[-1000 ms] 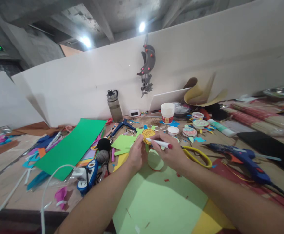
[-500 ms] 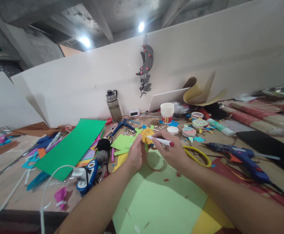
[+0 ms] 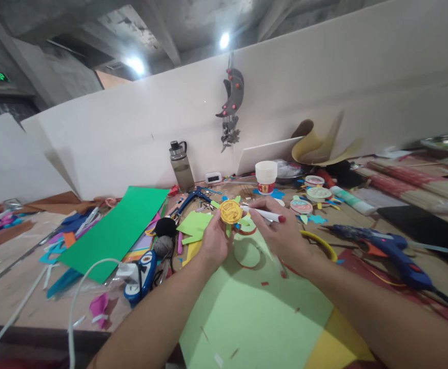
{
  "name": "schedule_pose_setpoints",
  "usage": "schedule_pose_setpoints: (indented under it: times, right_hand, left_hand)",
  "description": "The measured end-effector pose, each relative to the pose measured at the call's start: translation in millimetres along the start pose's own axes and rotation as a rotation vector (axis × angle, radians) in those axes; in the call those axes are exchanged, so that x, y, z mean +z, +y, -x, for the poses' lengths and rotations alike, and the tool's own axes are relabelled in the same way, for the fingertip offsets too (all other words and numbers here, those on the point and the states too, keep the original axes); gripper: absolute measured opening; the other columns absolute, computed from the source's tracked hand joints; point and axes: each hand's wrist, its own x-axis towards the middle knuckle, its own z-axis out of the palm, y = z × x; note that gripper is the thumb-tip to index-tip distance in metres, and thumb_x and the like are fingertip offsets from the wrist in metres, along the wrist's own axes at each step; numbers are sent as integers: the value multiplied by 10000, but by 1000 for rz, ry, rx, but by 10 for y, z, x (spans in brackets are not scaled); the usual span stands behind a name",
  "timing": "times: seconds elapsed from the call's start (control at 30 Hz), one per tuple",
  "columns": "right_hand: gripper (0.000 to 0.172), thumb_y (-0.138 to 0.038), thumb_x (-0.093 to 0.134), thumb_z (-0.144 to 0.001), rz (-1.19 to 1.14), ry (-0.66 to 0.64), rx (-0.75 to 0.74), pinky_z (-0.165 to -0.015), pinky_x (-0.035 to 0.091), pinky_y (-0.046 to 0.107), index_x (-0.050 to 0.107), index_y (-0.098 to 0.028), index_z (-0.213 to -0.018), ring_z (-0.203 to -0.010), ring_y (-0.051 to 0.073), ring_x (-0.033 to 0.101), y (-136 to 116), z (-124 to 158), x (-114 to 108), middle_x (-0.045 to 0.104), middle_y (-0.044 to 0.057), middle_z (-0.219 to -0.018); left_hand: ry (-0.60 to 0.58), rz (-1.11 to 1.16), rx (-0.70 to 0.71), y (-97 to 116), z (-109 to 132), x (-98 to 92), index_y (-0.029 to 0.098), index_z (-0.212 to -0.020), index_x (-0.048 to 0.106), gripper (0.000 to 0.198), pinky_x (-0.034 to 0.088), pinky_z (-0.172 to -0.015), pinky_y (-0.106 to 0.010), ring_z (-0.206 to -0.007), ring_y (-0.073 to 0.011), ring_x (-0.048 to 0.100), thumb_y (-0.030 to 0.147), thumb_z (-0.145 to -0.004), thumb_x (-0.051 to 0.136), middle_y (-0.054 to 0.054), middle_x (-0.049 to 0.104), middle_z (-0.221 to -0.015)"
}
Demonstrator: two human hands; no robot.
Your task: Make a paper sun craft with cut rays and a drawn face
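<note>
My left hand (image 3: 217,237) is closed around the edge of a round yellow disc (image 3: 230,211) with dark lines drawn on its face. In my right hand (image 3: 280,233) is a white marker pen (image 3: 265,213) with a red end, held like a pencil. Its tip points left, just beside the disc's right edge; whether it touches I cannot tell. Beneath both hands lies a pale green sheet (image 3: 258,307) with a drawn or cut circle (image 3: 247,253) on it. Light green paper pieces (image 3: 194,225) lie left of the disc.
A blue glue gun (image 3: 393,251) lies at the right, near yellow-handled scissors (image 3: 322,243). Further back stand paper cups (image 3: 266,177) and a water bottle (image 3: 181,166). A green sheet (image 3: 116,233), black yarn (image 3: 165,227) and a blue power strip (image 3: 141,277) are on the left.
The marker's tip has drawn back from the disc's face to the right, with my right hand. The disc now shows more fully, tilted toward me. My view has shifted slightly.
</note>
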Motion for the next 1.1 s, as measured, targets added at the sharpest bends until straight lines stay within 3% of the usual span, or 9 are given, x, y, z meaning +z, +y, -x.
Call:
schedule_pose_setpoints:
  times: [0.4,0.57,0.7,0.9,1.1]
  right_hand:
    - [83,-276,506,-862,53,-32,-43,-676,456,297,563,-228,-826,-722,165,598,44,9,28,651,19,-789]
    - [129,-319,491,-896,-33,-22,-10,-744,456,317,570,-237,-957,-824,182,593,57,24,27,646,39,-909]
    - [194,-321,489,-908,-93,24,-13,-853,434,347,582,-248,-1061,-959,198,574,97,21,56,634,53,-1046]
    - [235,-382,499,-898,-172,14,122,-799,450,335,595,-233,-1053,-908,191,586,149,5,106,643,51,-1020]
    - [291,-434,546,-853,-265,7,210,-771,463,330,563,-209,-1037,-865,187,585,167,-3,158,625,52,-991]
  left_hand:
    - [73,-40,-1,0,17,10,220,-1053,658,268,461,-543,-184,-692,-101,624,364,-847,566,-2,705,-967]
    - [2,-38,20,-7,-11,14,184,-1058,659,329,480,-570,-216,-729,-148,644,415,-863,531,-58,710,-932]
    - [-68,-36,70,-10,-81,-46,171,-1051,662,377,515,-653,-239,-847,-172,657,458,-881,485,-89,690,-1057]
    - [-146,-61,94,34,-94,-95,189,-1077,652,408,531,-706,-290,-957,-222,651,497,-864,488,-90,633,-1208]
    - [-96,-71,116,26,-55,-49,198,-1060,652,318,513,-680,-270,-928,-186,642,415,-868,523,-61,644,-1184]
